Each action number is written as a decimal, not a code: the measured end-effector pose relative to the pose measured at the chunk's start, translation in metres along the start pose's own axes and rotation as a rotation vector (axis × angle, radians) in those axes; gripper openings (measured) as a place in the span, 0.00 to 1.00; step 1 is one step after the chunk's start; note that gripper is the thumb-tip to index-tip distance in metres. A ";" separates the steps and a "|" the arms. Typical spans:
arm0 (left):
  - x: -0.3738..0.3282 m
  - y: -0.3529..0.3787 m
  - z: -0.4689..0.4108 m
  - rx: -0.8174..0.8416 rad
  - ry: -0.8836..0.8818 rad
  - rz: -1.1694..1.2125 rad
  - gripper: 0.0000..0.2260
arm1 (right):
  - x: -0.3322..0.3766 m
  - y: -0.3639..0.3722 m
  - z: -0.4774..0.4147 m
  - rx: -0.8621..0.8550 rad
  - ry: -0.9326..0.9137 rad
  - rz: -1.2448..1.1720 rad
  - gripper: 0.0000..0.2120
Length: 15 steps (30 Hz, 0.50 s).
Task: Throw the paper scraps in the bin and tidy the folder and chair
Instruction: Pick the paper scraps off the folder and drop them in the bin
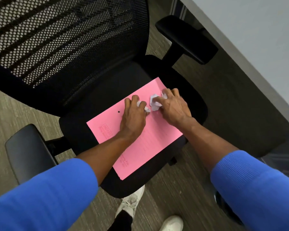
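Your left hand [133,117] curls around one crumpled paper scrap [144,106], and your right hand [173,106] grips another scrap [154,101]. Both rest on the pink folder [137,144] (closed, flat) lying on the black chair [93,100] seat.

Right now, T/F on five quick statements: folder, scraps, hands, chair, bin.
1. The pink folder lies on the chair seat. True.
2. Both hands are on crumpled paper scraps atop the folder. True: left hand and right hand each close over white scraps.
3. The folder stands open. False: it lies flat and closed.
4. The bin sits beside the chair. False: no bin is in view.
5. The chair has a solid padded backrest. False: the backrest is black mesh.
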<state>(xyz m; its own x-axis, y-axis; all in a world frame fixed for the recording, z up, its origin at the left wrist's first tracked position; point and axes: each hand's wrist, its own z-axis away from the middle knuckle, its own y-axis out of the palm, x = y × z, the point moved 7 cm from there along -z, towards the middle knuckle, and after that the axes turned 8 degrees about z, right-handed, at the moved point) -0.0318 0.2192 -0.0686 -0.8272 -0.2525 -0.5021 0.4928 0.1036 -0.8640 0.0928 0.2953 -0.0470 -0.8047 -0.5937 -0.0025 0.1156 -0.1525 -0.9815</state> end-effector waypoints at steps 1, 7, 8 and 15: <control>0.000 0.001 0.002 0.003 0.005 0.006 0.13 | 0.000 0.001 0.003 -0.015 0.010 -0.006 0.19; -0.003 0.001 0.014 0.001 0.003 0.087 0.13 | -0.008 0.011 0.034 -0.146 0.100 -0.144 0.11; -0.005 0.001 0.017 -0.003 -0.004 0.102 0.13 | -0.010 0.013 0.041 -0.168 0.121 -0.183 0.11; -0.028 0.018 0.055 -0.002 0.067 0.186 0.08 | -0.047 0.034 0.098 -0.225 0.353 -0.481 0.11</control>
<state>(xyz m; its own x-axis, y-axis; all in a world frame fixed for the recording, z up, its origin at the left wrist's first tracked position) 0.0153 0.1754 -0.0675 -0.7381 -0.1643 -0.6544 0.6382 0.1444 -0.7562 0.1912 0.2405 -0.0620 -0.8839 -0.1979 0.4238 -0.4012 -0.1447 -0.9045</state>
